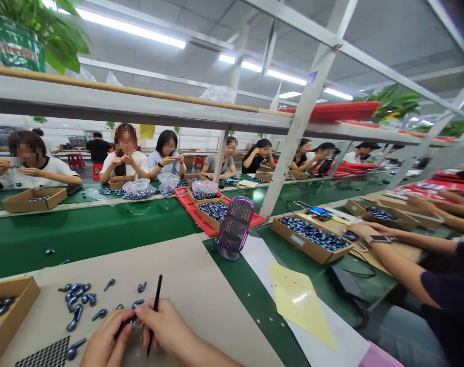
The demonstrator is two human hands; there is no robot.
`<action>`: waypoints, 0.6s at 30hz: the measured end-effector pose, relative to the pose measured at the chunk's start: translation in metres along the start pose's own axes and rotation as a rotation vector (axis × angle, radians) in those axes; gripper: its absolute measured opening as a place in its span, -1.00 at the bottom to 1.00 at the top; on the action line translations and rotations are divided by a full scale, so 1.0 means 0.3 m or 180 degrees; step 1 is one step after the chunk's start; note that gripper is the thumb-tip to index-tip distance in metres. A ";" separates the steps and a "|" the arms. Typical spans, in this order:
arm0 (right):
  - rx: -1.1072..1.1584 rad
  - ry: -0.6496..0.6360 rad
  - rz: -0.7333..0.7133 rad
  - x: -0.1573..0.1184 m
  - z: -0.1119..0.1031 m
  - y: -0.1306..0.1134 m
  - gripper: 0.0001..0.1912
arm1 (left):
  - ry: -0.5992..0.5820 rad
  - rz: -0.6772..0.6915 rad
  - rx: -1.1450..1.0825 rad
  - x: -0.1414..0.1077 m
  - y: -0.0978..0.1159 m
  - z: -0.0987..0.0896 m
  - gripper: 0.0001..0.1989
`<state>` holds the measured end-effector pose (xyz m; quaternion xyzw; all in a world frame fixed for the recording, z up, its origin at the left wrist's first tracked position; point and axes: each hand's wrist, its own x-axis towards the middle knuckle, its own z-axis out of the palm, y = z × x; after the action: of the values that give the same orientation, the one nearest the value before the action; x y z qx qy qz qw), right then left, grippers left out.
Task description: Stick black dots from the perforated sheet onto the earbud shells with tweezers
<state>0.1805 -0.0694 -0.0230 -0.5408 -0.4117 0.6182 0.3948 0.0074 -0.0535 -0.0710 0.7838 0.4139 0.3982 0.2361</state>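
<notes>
Left grip (pixel 104 344): you're pinching earbud (pixel 129 322) | right grip (pixel 166 326): you're closing on stylus (pixel 157 294) | left of grips: you're facing loose earbuds (pixel 77 300) on tabletop (pixel 189 290), box (pixel 8 316) beyond

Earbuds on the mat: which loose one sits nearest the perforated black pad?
The lone bottom earbud, right beside the pad; the other earbuds lie farther up.

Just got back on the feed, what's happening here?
The person's left hand and right hand hold a dark earbud between them above a beige mat; the right hand also grips a thin black pen-like tool. Loose earbuds lie on the mat beside a cardboard tray. To the right, a co-worker's hand rests near a box full of earbuds.
</notes>
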 end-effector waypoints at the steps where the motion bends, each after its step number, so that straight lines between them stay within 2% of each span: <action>1: -0.0142 -0.0062 -0.0050 0.013 -0.003 0.000 -0.70 | -0.0012 -0.0028 -0.0036 -0.001 0.003 -0.002 -0.74; 4: -0.0394 -0.0126 -0.0123 0.045 0.000 0.010 -0.69 | -0.0028 -0.0283 -0.0204 -0.001 0.011 -0.009 -0.74; 11: -0.0136 -0.0184 0.0132 0.050 0.011 0.042 -0.77 | 0.0216 -0.1485 -0.1136 -0.002 -0.006 0.003 -0.56; 14: 0.0001 -0.0122 0.0241 0.048 0.003 0.038 -0.74 | 0.0312 -0.1486 -0.1280 0.000 -0.013 0.001 -0.60; 18: 0.0105 -0.0054 0.0340 0.043 -0.002 0.027 -0.71 | 0.0495 -0.1312 -0.1031 0.011 0.003 -0.017 -0.73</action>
<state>0.1794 -0.0603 -0.0351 -0.5502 -0.3754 0.6496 0.3666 0.0046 -0.0510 -0.0662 0.6022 0.5125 0.4617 0.4019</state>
